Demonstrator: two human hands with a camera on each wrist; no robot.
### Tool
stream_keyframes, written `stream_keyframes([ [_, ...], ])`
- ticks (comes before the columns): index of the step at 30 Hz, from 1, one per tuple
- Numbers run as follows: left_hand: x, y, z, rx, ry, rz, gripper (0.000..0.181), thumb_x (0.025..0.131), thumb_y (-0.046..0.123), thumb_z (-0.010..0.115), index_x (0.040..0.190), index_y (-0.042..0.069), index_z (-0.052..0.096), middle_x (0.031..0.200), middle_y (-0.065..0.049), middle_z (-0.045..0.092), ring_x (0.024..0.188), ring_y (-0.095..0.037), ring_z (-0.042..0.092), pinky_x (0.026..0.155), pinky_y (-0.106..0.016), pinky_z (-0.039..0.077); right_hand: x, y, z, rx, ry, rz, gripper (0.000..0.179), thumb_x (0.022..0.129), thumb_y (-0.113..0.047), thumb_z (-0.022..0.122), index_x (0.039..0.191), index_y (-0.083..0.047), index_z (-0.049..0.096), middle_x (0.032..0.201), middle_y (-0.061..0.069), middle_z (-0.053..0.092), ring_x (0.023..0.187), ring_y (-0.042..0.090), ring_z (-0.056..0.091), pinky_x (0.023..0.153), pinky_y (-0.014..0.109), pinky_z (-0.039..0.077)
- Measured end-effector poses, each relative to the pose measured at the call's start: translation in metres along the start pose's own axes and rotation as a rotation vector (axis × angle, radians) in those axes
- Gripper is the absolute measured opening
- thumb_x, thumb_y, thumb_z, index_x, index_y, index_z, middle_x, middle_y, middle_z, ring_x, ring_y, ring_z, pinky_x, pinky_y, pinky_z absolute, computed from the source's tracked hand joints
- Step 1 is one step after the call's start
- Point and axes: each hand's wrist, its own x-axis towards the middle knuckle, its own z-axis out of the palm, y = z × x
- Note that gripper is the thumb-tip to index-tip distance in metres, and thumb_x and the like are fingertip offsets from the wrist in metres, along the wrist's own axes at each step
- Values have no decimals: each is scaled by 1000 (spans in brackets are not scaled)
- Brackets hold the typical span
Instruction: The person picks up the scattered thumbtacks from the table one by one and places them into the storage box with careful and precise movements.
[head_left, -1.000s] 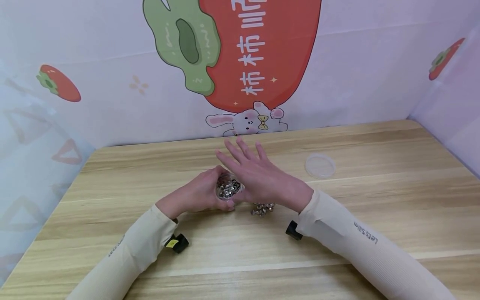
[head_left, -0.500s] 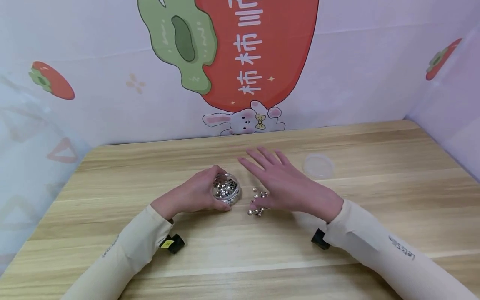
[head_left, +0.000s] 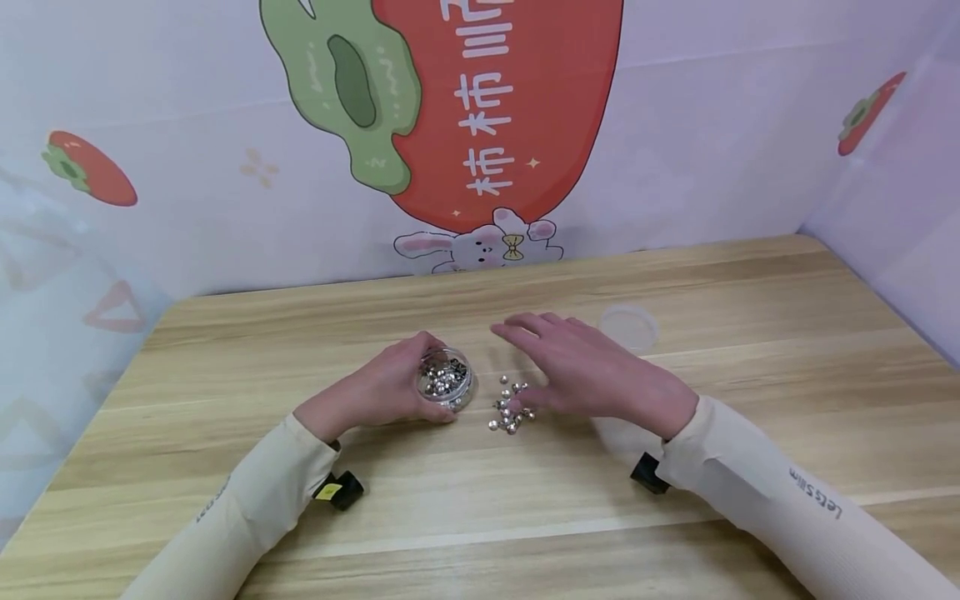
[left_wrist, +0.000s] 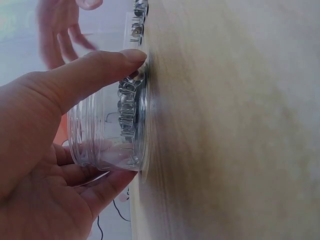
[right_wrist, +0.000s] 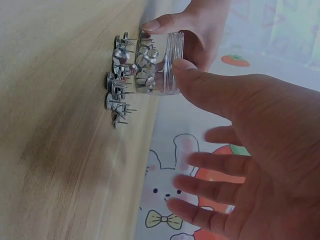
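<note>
Silver thumbtacks fill the lower part of a clear round jar (left_wrist: 112, 117), which stands open-topped on the table. My left hand (head_left: 386, 385) grips this jar, thumb on the near side and fingers around the far side. To its right lies a loose pile of thumbtacks (right_wrist: 117, 92), pins sticking out. My right hand (head_left: 588, 367) hovers over that pile with fingers spread and slightly bent. Nothing sits between its thumb and fingers in the right wrist view. Part of the pile is hidden under the right thumb in the head view.
A clear round lid (head_left: 630, 327) lies on the wooden table (head_left: 450, 517) behind my right hand. A printed cloth backdrop (head_left: 675, 150) rises along the table's back edge. Each sleeve carries a black wrist camera (head_left: 649, 473).
My right hand has moved right, away from the jar's mouth, and lowered over the loose thumbtacks, uncovering the jar and more of the pile. My left hand keeps its grip on the jar.
</note>
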Motion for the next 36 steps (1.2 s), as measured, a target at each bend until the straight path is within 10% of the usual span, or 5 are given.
stream_keyframes([
  [5, -1, -1, 0, 9, 3, 5, 77, 67, 37, 87, 125, 4, 48, 124, -10, 62, 118, -27, 56, 104, -45, 44, -1, -3, 1, 9, -58, 29, 41, 82, -35, 77, 116, -15, 69, 112, 1, 68, 95, 16, 64, 83, 37, 55],
  [12, -1, -1, 0, 8, 5, 19, 76, 68, 36, 87, 124, 3, 48, 124, -11, 62, 119, -28, 56, 105, -45, 44, 0, -3, 9, -2, -91, 6, 3, 83, -19, 73, 82, -17, 71, 75, -10, 61, 64, 8, 50, 58, 24, 43],
  [36, -6, -2, 0, 18, -1, 16, 78, 68, 38, 87, 126, 3, 47, 126, -11, 62, 120, -27, 55, 106, -45, 43, 1, -7, 15, -41, -32, -8, 12, 86, -13, 69, 76, -19, 70, 69, -11, 61, 62, 5, 50, 58, 22, 44],
])
